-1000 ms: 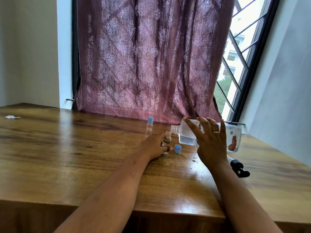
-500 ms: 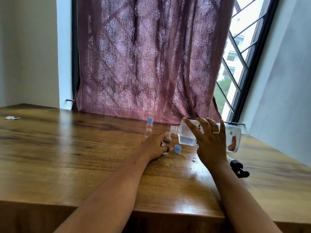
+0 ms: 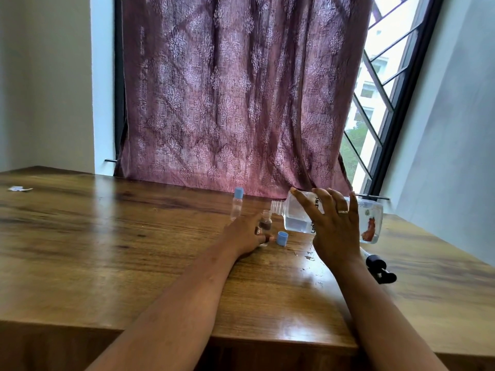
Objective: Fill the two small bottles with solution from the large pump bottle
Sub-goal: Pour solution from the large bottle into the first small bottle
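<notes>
Large bottle [image 3: 297,218] tipped in right hand's [image 3: 334,231] closed grip.

A glossy wooden desk [image 3: 107,250] with a dark grain carries everything; a capped small bottle [image 3: 237,203] with a blue lid stands upright near its far edge; a loose blue cap [image 3: 282,238] rests just right of an uncapped small bottle [image 3: 266,223]; a black pump head [image 3: 379,267] lies on its side at right; droplets [image 3: 309,257] speckle the surface nearby; a white scrap [image 3: 18,188] sits far left.
</notes>
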Action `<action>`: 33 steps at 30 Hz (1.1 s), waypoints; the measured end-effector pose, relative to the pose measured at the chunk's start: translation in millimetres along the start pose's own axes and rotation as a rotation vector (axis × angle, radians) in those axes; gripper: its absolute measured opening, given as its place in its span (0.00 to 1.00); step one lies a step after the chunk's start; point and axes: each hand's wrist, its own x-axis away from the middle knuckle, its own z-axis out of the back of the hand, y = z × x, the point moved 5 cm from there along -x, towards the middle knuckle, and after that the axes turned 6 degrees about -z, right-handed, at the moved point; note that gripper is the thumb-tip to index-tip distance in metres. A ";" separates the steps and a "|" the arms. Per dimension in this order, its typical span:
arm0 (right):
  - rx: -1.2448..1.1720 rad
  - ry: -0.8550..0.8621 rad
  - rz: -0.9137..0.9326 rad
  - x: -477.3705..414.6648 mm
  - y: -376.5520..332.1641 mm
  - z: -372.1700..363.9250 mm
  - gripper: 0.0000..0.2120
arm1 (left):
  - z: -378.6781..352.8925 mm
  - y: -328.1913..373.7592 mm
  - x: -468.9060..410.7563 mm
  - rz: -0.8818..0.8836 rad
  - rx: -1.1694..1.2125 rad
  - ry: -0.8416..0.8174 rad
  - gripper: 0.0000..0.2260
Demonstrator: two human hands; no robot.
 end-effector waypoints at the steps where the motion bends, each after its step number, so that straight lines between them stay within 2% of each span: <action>1: 0.001 -0.002 -0.001 0.1 0.0 0.0 0.49 | 0.3 0.4 0.3 -0.001 0.001 0.000 0.23; 20: -0.003 -0.003 -0.003 0.9 0.6 -3.1 0.48 | 0.8 -0.5 1.3 0.000 0.022 -0.009 0.24; 33: -0.013 -0.004 -0.010 0.5 0.4 -0.5 0.49 | -1.6 -3.3 -2.3 -0.026 0.020 0.006 0.17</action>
